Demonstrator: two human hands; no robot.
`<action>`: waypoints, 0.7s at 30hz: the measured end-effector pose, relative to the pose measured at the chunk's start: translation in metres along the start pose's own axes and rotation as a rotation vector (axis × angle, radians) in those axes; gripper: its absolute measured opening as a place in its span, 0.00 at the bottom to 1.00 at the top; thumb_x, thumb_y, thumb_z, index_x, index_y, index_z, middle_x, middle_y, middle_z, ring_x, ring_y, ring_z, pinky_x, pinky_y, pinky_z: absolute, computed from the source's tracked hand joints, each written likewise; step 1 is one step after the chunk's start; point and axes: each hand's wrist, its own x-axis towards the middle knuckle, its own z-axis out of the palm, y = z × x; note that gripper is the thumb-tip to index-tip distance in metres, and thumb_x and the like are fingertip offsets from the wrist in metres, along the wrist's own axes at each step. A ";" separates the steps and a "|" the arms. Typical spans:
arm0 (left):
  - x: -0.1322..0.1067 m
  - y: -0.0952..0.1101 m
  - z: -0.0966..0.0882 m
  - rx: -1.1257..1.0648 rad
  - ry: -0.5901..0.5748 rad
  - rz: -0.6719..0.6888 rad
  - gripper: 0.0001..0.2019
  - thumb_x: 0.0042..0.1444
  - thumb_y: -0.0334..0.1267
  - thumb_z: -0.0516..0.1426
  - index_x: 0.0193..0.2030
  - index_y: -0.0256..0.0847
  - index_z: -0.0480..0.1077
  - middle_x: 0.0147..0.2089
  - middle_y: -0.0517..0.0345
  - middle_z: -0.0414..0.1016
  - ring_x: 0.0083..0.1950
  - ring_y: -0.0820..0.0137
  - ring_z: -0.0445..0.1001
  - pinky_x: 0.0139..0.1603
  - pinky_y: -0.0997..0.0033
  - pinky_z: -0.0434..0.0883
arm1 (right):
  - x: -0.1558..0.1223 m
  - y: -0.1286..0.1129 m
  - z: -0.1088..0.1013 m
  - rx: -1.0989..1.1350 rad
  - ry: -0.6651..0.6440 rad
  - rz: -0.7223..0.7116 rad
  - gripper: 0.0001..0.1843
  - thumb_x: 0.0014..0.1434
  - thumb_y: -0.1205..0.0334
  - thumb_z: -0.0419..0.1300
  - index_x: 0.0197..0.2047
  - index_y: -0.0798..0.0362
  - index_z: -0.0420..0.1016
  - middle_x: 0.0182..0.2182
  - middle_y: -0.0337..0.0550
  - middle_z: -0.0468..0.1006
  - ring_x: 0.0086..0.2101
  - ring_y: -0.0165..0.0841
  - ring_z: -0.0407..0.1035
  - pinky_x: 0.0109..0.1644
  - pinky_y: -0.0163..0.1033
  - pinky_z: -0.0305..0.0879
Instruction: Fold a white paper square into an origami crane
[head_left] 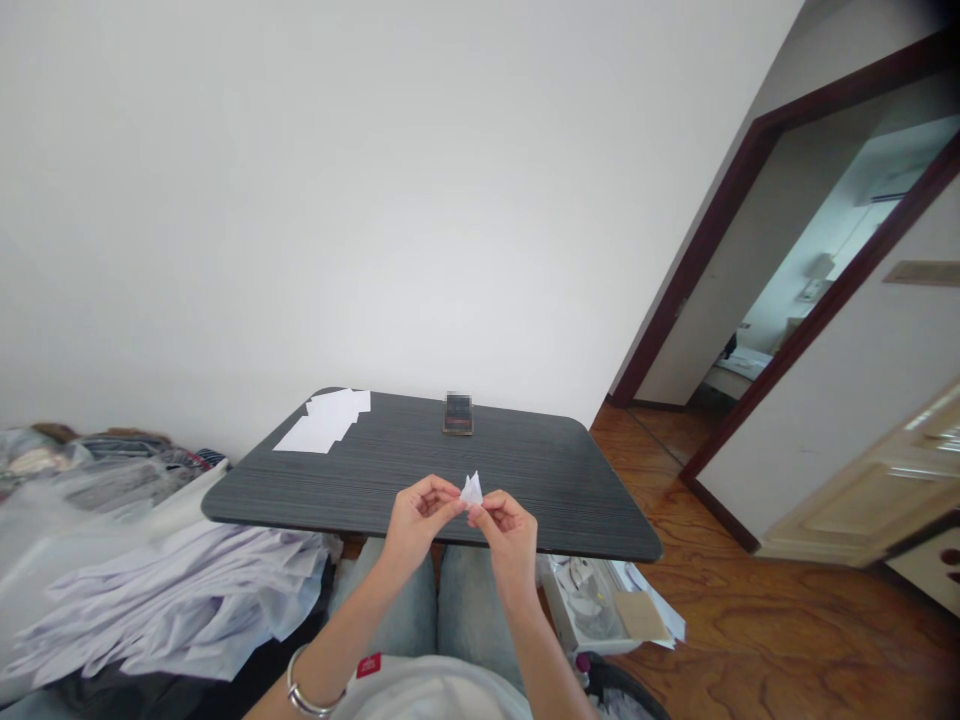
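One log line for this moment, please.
left hand: pinching folded paper | right hand: pinching same paper | table: white sheets, far left

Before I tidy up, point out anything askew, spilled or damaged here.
White sheets at far left on the table overlap unevenly, edges out of line. Papers stick out at an angle beside the open box below. No spill or obvious damage shows, even on the folded paper in the left hand and right hand.
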 end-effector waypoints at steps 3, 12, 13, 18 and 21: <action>0.000 0.000 -0.001 -0.022 -0.036 -0.005 0.11 0.42 0.34 0.62 0.34 0.36 0.69 0.22 0.63 0.72 0.25 0.74 0.70 0.31 0.76 0.66 | 0.000 0.001 -0.001 -0.010 0.000 0.005 0.07 0.46 0.65 0.62 0.21 0.55 0.67 0.17 0.33 0.65 0.20 0.26 0.61 0.25 0.32 0.58; 0.004 0.003 -0.001 0.060 -0.085 -0.003 0.08 0.43 0.38 0.61 0.24 0.34 0.70 0.23 0.59 0.72 0.26 0.73 0.68 0.30 0.75 0.65 | 0.003 -0.003 0.000 -0.032 -0.063 0.081 0.08 0.45 0.62 0.63 0.21 0.55 0.68 0.15 0.33 0.66 0.18 0.26 0.61 0.23 0.32 0.59; 0.004 0.003 -0.001 0.066 -0.068 0.004 0.08 0.43 0.38 0.61 0.23 0.35 0.69 0.22 0.60 0.71 0.25 0.74 0.67 0.29 0.76 0.64 | 0.002 -0.004 0.000 -0.027 -0.064 0.086 0.08 0.46 0.62 0.63 0.22 0.55 0.69 0.16 0.34 0.67 0.19 0.26 0.62 0.24 0.32 0.59; 0.004 0.003 0.001 0.061 -0.026 -0.007 0.10 0.42 0.39 0.60 0.20 0.35 0.67 0.19 0.63 0.68 0.23 0.76 0.64 0.26 0.77 0.62 | 0.000 -0.004 0.003 -0.048 -0.048 0.075 0.08 0.47 0.60 0.61 0.23 0.55 0.70 0.17 0.36 0.69 0.20 0.28 0.64 0.26 0.33 0.61; 0.004 0.003 0.001 0.038 -0.029 -0.029 0.11 0.42 0.39 0.61 0.19 0.35 0.66 0.18 0.63 0.67 0.22 0.76 0.63 0.26 0.77 0.61 | -0.001 -0.004 0.003 -0.068 -0.045 0.059 0.08 0.48 0.61 0.61 0.23 0.55 0.70 0.17 0.35 0.68 0.20 0.27 0.63 0.25 0.32 0.60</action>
